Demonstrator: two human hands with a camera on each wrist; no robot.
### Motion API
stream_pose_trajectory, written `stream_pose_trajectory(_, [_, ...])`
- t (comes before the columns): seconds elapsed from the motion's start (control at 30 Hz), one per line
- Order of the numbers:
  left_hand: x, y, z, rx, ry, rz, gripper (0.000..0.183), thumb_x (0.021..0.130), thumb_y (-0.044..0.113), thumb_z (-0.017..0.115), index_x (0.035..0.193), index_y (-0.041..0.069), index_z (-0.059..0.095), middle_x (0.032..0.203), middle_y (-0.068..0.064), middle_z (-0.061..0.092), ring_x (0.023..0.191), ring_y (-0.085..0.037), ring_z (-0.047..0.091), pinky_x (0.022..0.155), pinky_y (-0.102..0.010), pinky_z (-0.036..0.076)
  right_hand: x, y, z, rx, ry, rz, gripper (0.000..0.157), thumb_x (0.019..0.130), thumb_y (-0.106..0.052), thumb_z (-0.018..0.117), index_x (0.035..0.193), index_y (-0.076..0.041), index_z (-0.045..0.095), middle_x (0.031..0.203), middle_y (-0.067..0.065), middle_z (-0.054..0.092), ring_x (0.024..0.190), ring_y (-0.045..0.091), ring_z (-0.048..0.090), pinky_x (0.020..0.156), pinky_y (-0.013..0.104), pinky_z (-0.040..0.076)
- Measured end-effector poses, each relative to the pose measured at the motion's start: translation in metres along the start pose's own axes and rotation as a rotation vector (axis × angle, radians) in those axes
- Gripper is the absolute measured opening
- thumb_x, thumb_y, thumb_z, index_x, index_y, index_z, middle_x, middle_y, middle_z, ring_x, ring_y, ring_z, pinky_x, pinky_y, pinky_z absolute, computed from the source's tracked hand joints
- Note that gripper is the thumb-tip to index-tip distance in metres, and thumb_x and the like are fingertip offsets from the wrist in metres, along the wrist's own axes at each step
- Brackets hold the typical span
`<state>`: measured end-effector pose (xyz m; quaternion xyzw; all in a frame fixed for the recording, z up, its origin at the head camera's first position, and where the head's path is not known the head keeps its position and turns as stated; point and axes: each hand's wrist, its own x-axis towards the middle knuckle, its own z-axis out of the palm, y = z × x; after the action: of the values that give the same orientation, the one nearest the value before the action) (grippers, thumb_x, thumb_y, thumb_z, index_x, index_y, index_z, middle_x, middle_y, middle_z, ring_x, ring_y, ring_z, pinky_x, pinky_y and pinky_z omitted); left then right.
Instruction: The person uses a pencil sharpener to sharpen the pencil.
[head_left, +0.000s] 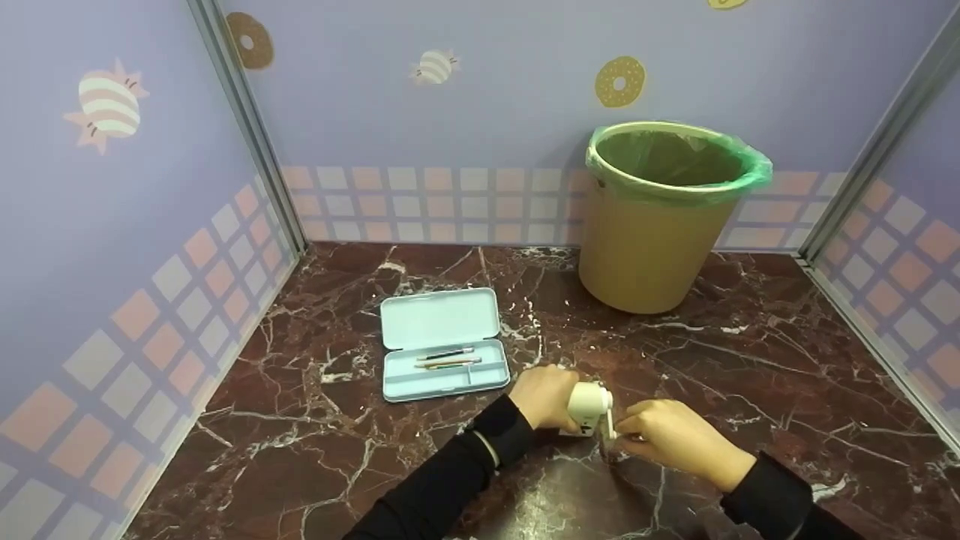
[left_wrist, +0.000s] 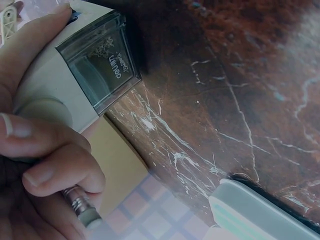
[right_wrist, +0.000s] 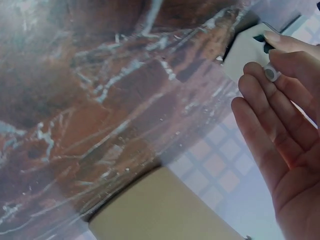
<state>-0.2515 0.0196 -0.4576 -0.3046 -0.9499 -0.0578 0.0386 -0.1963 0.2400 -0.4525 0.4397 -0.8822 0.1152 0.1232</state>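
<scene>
A cream crank pencil sharpener (head_left: 587, 403) stands on the marble-patterned table, gripped by my left hand (head_left: 541, 397). In the left wrist view its clear drawer (left_wrist: 102, 67) shows some shavings inside. Curled fingers of the same hand are around a pencil (left_wrist: 84, 209), whose eraser end sticks out beneath them; its other end is hidden. My right hand (head_left: 679, 439) pinches the knob (right_wrist: 271, 74) of the sharpener's crank between thumb and index finger, the other fingers looser. Left of the hands lies an open light-blue pencil case (head_left: 440, 319) with several pencils (head_left: 450, 361) in its upper compartment.
A tan waste bin (head_left: 649, 255) with a green liner stands at the back right, near the patterned wall (head_left: 480, 112). Small pale specks lie on the table (head_left: 315, 450) between the pencil case and the bin. Side panels border the table left and right.
</scene>
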Motion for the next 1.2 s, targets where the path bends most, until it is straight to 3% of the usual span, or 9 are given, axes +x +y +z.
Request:
stream_pose_trajectory(0.13, [0.000,0.000,0.000,0.008,-0.001,0.000,0.048,0.061,0.042,0.095,0.094,0.017,0.071,0.087,0.003,0.076,0.077,-0.016,0.071,0.061,-0.030,0.055,0.000,-0.002,-0.007,-0.011,0.028,-0.018,0.013,0.081,-0.020,0.085,0.075,-0.019,0.072,0.070,-0.010,0.061,0.060,-0.006,0.046,0.053,0.016,0.040])
stream_pose_trajectory(0.4, [0.001,0.000,-0.001,0.005,0.007,-0.002,0.049,0.059,0.042,0.096,0.094,0.017,0.071,0.087,0.003,0.077,0.076,-0.017,0.072,0.060,-0.032,0.056,0.006,0.000,-0.028,-0.046,0.025,-0.025,0.014,0.077,-0.011,0.086,0.089,-0.014,0.079,0.081,-0.004,0.072,0.068,0.008,0.067,0.061,0.025,0.056])
stream_pose_trajectory(0.9, [0.001,0.000,-0.001,0.001,0.001,0.010,0.049,0.060,0.041,0.096,0.094,0.016,0.071,0.087,0.003,0.077,0.075,-0.016,0.072,0.061,-0.030,0.056,0.023,0.018,-0.041,-0.105,0.076,-0.005,0.011,0.079,-0.012,0.085,0.088,-0.014,0.080,0.076,-0.004,0.070,0.063,0.008,0.064,0.058,0.025,0.054])
stream_pose_trajectory(1.2, [0.000,-0.001,0.000,-0.001,0.021,0.031,0.048,0.059,0.041,0.096,0.090,0.016,0.070,0.084,0.003,0.076,0.073,-0.016,0.071,0.059,-0.030,0.055,0.035,0.033,-0.038,-0.129,0.048,0.057,0.009,0.083,-0.011,0.082,0.091,-0.012,0.079,0.080,-0.001,0.073,0.067,0.014,0.068,0.060,0.032,0.055])
